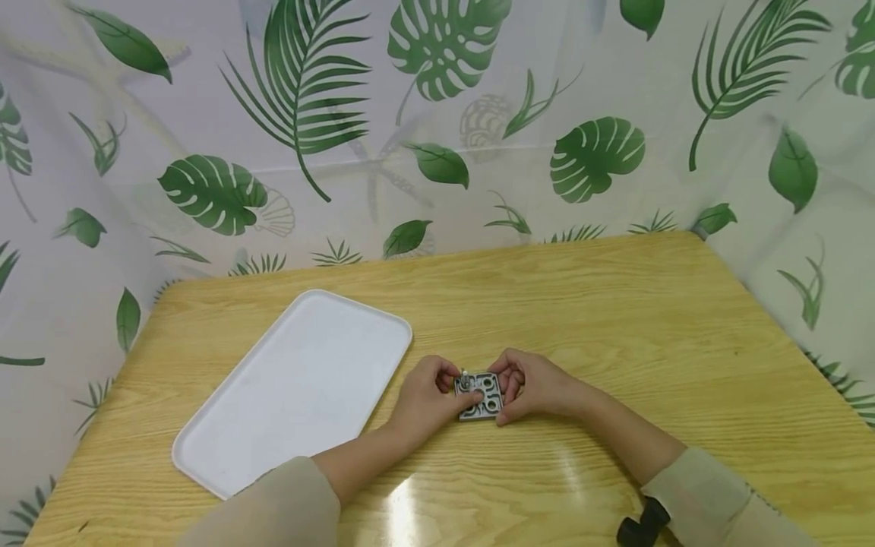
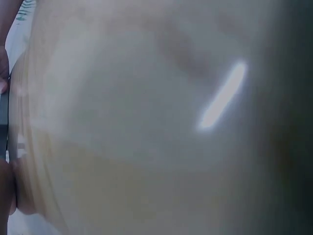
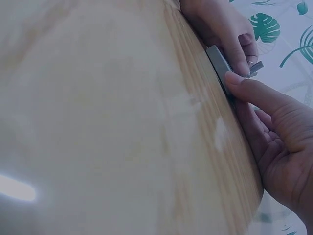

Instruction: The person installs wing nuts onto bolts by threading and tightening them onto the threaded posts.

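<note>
Sleeves (image 1: pixel 273 501) nearest — left hand (image 1: pixel 424 399), right hand (image 1: pixel 536 386) curled, gripping metal plate (image 1: pixel 487 394) by opposite sides. Fitting (image 1: pixel 465 379) stands at far-left corner — seating unclear; right-side holes (image 1: pixel 491 405) look unfilled.

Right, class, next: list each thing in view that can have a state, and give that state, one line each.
Left hand: gripping the metal plate, thumb on top.
Right hand: gripping the plate's right side.
Metal plate: held between both hands, holes facing up.
Small metal piece: upright at the plate's far left corner; fastened or loose, cannot tell.
White tray: flat on the table, rim up.
Patterned cloth: hanging behind the table.
</note>
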The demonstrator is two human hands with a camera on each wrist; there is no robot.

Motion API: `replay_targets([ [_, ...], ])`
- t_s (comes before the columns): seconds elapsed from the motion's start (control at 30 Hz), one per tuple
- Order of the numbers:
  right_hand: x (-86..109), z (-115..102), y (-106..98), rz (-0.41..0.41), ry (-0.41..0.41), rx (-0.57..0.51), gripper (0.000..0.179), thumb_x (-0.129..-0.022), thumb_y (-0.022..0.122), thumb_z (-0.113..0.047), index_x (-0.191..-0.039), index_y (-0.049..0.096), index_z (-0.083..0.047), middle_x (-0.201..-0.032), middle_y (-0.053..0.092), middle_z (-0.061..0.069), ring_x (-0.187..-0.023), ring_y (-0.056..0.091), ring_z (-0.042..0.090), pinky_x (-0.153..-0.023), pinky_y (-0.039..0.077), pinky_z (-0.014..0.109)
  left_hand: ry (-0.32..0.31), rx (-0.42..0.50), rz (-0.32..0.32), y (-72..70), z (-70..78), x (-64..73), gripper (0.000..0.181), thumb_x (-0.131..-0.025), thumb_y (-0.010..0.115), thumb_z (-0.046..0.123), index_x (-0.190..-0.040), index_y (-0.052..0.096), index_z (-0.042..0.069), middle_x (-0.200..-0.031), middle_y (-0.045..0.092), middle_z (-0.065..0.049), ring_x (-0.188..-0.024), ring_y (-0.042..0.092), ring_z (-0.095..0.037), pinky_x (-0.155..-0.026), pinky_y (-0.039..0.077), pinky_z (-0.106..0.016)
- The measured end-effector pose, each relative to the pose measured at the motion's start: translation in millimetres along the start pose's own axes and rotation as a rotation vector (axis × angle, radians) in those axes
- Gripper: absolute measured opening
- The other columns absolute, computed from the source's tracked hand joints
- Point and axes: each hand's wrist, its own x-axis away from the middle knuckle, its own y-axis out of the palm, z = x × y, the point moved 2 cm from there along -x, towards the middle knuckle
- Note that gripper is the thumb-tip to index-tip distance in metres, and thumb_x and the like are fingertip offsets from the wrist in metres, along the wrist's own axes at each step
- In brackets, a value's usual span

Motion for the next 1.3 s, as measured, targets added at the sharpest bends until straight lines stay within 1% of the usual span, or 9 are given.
replay_targets([
  [0.13,0.9,-0.2,-0.2,0.003,-0.002,0.000,0.062,-0.065,0.086,-0.006,-0.113,0.049,0.008,-0.085,0.059,0.010,-0.070,0.060,0.012,-0.063,0.051,0.022,0.048,-0.048,0.048,4.4,-0.3,-0.1,0.031,-0.074,0.082,0.027,-0.090,0.061,0.010,-0.083,0.055,0.002,-0.074,0.051,-0.008,-0.067,0.047,-0.020],
  [0.3,1.8,-0.8,-0.6,-0.002,0.009,0.006,0.062,-0.065,0.086,-0.008,-0.113,0.050,0.006,-0.086,0.059,0.010,-0.070,0.061,0.013,-0.065,0.051,0.022,0.065,-0.060,0.069,5.4,0.6,-0.5,0.029,-0.075,0.081,0.027,-0.088,0.062,0.010,-0.082,0.057,0.001,-0.074,0.053,-0.008,-0.067,0.047,-0.020],
  [0.47,1.2,0.7,-1.1,0.004,0.017,0.014,0.062,-0.065,0.087,-0.009,-0.113,0.050,0.005,-0.086,0.059,0.009,-0.070,0.061,0.014,-0.065,0.051,0.023,0.091,-0.065,0.073,4.9,1.3,-0.6,0.025,-0.078,0.079,0.024,-0.089,0.062,0.009,-0.083,0.057,0.000,-0.074,0.054,-0.009,-0.067,0.048,-0.019],
  [0.63,0.2,1.7,-0.6,0.002,0.017,0.016,0.062,-0.064,0.087,-0.009,-0.113,0.050,0.005,-0.085,0.060,0.009,-0.070,0.062,0.013,-0.064,0.051,0.022,0.172,-0.075,0.065,3.1,1.8,0.0,0.019,-0.081,0.075,0.020,-0.090,0.063,0.008,-0.085,0.057,0.000,-0.077,0.056,-0.011,-0.069,0.049,-0.021],
  [0.73,-0.2,2.0,0.1,-0.002,0.011,0.016,0.062,-0.065,0.087,-0.010,-0.113,0.050,0.005,-0.085,0.060,0.008,-0.070,0.061,0.013,-0.064,0.051,0.022,0.216,-0.081,0.025,1.1,-0.5,-1.0,0.018,-0.083,0.073,0.019,-0.092,0.063,0.007,-0.088,0.056,-0.001,-0.080,0.054,-0.012,-0.072,0.048,-0.022],
  [0.87,-0.9,2.0,1.1,-0.007,0.009,0.007,0.062,-0.065,0.087,-0.010,-0.113,0.050,0.005,-0.085,0.059,0.009,-0.070,0.061,0.013,-0.064,0.052,0.023,0.183,-0.024,-0.104,-5.8,-4.5,-8.8,0.016,-0.085,0.072,0.019,-0.094,0.066,0.007,-0.089,0.055,-0.001,-0.079,0.051,-0.011,-0.070,0.045,-0.021],
  [1.0,-1.1,1.4,1.1,-0.008,0.024,0.004,0.063,-0.064,0.087,-0.011,-0.113,0.051,0.004,-0.086,0.059,0.008,-0.071,0.061,0.015,-0.064,0.052,0.023,0.075,0.052,-0.310,-16.7,-4.9,-24.4,0.016,-0.084,0.072,0.017,-0.097,0.069,0.009,-0.092,0.058,-0.001,-0.082,0.052,-0.010,-0.072,0.045,-0.021],
  [1.13,-2.2,0.3,1.1,-0.013,0.032,0.007,0.064,-0.064,0.088,-0.011,-0.113,0.050,0.004,-0.086,0.059,0.008,-0.071,0.061,0.015,-0.064,0.052,0.024,-0.006,0.075,-0.531,-25.4,-4.6,-40.8,0.016,-0.085,0.071,0.015,-0.100,0.069,0.010,-0.096,0.060,0.000,-0.086,0.054,-0.009,-0.077,0.046,-0.023],
  [1.3,-3.1,0.5,1.6,-0.017,0.022,-0.001,0.064,-0.064,0.087,-0.009,-0.113,0.050,0.005,-0.086,0.059,0.008,-0.070,0.061,0.014,-0.063,0.052,0.023,-0.026,0.070,-0.773,-29.3,-5.6,-59.8,0.017,-0.088,0.067,0.012,-0.105,0.067,0.008,-0.088,0.058,0.001,-0.078,0.051,-0.009,-0.069,0.044,-0.021],
])
